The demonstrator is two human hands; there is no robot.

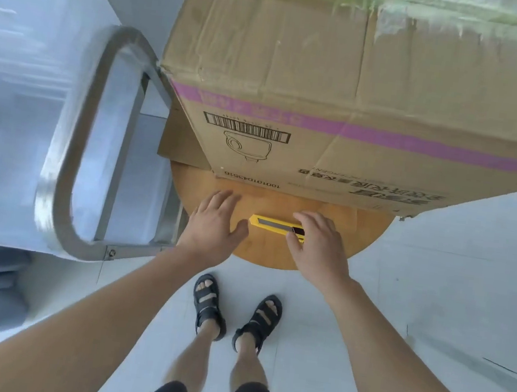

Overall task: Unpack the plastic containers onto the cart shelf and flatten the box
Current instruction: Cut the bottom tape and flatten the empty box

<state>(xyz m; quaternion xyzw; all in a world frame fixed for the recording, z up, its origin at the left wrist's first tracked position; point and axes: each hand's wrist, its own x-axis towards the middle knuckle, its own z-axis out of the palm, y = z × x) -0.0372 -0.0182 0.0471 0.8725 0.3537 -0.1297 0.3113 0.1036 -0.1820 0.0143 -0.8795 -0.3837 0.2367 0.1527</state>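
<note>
A round wooden table (pixel 263 252) carries a big taped cardboard box (pixel 330 74); a yellow utility knife (pixel 274 225) sits on the bare wood just before it.

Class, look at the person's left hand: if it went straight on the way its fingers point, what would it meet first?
Probably the near side of the cardboard box: the left hand points at it over the wooden table, with nothing between them. Depth is unclear.
</note>
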